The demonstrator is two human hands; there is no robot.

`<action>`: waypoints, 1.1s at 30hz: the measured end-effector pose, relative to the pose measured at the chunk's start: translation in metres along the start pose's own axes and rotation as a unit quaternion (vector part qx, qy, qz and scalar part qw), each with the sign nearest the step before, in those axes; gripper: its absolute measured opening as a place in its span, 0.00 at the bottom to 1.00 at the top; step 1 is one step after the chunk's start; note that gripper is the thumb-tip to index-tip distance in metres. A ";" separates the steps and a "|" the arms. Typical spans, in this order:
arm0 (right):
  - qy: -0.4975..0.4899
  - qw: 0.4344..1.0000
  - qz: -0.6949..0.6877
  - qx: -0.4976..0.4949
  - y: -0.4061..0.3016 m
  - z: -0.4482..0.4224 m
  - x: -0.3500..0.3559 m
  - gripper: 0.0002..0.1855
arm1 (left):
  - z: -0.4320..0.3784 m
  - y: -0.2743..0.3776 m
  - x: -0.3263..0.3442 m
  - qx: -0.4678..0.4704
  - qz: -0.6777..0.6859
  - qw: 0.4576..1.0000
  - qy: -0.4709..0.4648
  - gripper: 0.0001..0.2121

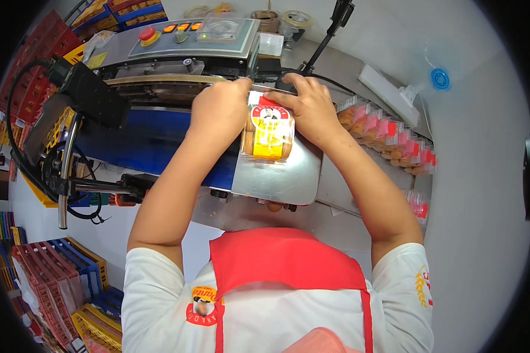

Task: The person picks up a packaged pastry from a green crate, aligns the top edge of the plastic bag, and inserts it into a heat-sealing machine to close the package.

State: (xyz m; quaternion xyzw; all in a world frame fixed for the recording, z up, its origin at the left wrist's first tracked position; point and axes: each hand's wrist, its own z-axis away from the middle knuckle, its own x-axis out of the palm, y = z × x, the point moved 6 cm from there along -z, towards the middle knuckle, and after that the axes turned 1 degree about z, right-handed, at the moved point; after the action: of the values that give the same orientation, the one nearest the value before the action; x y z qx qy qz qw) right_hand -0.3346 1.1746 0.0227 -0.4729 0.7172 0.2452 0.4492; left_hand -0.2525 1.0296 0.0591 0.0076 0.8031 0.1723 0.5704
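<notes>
A clear plastic bag of round biscuits [269, 132] with a red, white and yellow label lies on the steel end plate [287, 176] of a band sealing machine. My left hand [223, 108] is closed on the bag's upper left corner, at the machine's infeed. My right hand [309, 103] holds the upper right edge of the bag, its thumb on the red part and its fingers bent beyond the edge. A blue conveyor belt [145, 137] runs left from the plate, below the sealing head.
The control panel [194, 37] with a red stop button is above. Several bagged biscuit packs [388, 137] stand in a row at the right. A black device on a metal bracket [88, 97] overhangs the belt's left end. Stacked plastic crates [57, 282] stand lower left.
</notes>
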 end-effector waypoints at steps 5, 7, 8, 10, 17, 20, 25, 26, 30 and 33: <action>0.001 1.000 0.026 -0.004 -0.011 -0.011 0.005 0.18 | 0.062 0.017 -0.025 0.075 0.076 0.987 0.123 0.15; 0.004 0.999 0.029 -0.012 -0.020 -0.017 0.006 0.19 | 0.086 0.023 -0.021 0.079 0.088 0.988 0.094 0.22; 0.006 1.000 0.025 -0.016 -0.023 -0.020 0.007 0.19 | 0.095 0.029 -0.019 0.096 0.067 0.988 0.101 0.23; 0.011 1.000 0.007 -0.023 -0.029 -0.026 0.008 0.18 | 0.105 0.032 -0.010 0.103 0.051 0.989 0.097 0.27; 0.043 0.998 -0.034 -0.010 -0.027 -0.030 0.007 0.16 | 0.102 0.021 0.005 0.105 0.031 0.987 0.114 0.27; 0.114 0.987 -0.109 0.014 -0.017 -0.012 -0.025 0.18 | 0.100 0.014 0.006 0.089 0.018 0.989 0.116 0.26; 0.112 0.980 0.014 0.166 0.018 0.077 -0.116 0.07 | 0.104 -0.004 0.006 0.056 0.033 0.993 0.100 0.26; 0.084 0.966 0.085 0.228 0.031 0.107 -0.130 0.07 | 0.105 0.000 0.002 0.050 0.019 0.993 0.110 0.26; -0.047 0.867 0.281 0.410 0.048 0.221 -0.153 0.11 | 0.109 0.012 -0.003 0.077 0.048 0.985 0.147 0.28; -0.128 0.833 0.320 0.432 0.048 0.266 -0.130 0.13 | 0.103 0.030 -0.005 0.131 0.079 0.979 0.131 0.27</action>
State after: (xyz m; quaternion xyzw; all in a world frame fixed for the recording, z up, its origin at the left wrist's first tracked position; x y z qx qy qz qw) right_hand -0.2490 1.4614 0.0067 0.0615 0.7977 0.0985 0.5917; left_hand -0.1613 1.0843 0.0423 0.1227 0.8835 0.1098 0.4385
